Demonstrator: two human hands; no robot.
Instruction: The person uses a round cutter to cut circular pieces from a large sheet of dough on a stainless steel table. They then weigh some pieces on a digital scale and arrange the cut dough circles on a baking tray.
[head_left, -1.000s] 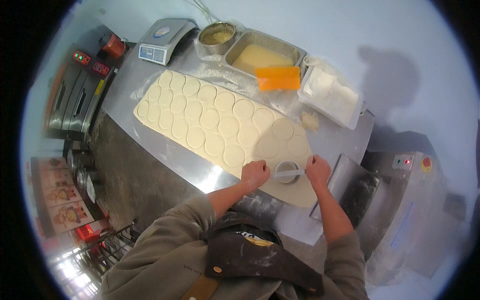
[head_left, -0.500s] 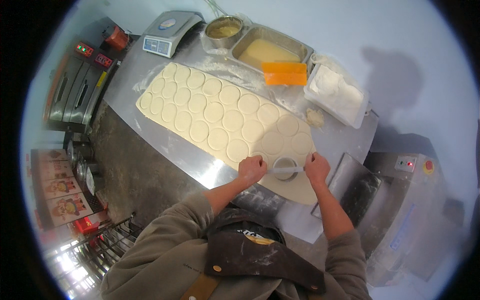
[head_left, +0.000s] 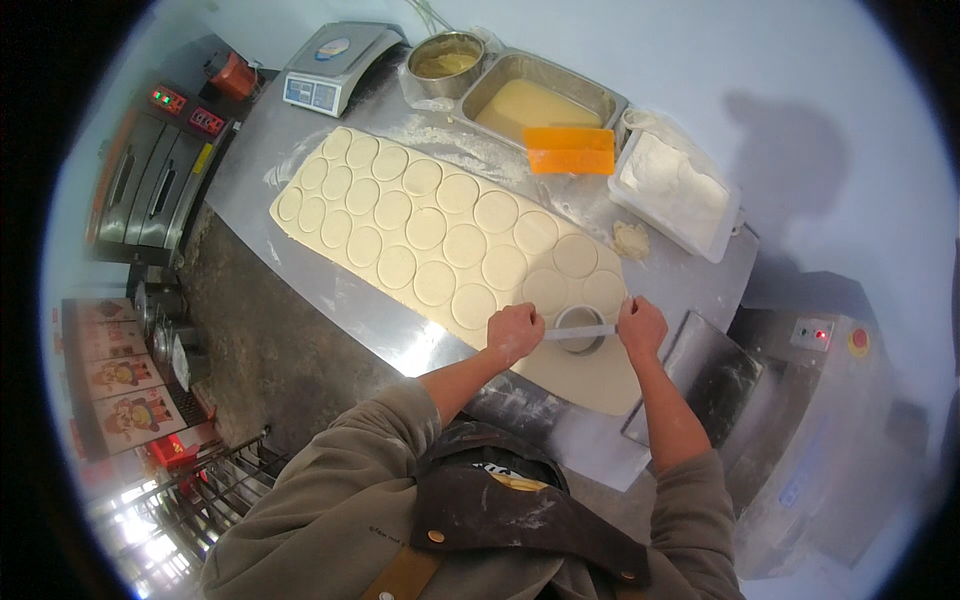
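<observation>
A pale rolled-out dough sheet (head_left: 570, 383) lies slantwise across the steel table, marked with rows of round cuts. The cut discs still sit in place in the sheet. Over its near right part is a round dough cutter (head_left: 580, 333), a ring with a flat pale bar across it. My left hand (head_left: 515, 332) is closed round the bar's left end, and my right hand (head_left: 641, 326) grips the right end. Whether the ring's edge presses into the dough cannot be made out. My head's shadow darkens the sheet's right part.
Along the table's (head_left: 690, 275) far side stand a digital scale (head_left: 340, 62), a steel bowl (head_left: 446, 62), a metal tray (head_left: 480, 105) with yellowish contents, an orange scraper (head_left: 569, 151) and a white flour tub (head_left: 672, 190). A steel machine (head_left: 800, 400) stands right, an oven (head_left: 150, 180) left.
Both hands and the cutter have shifted a little to the right over the dough. The hands keep their grip on the bar, and the dough sheet lies nearly as before.
</observation>
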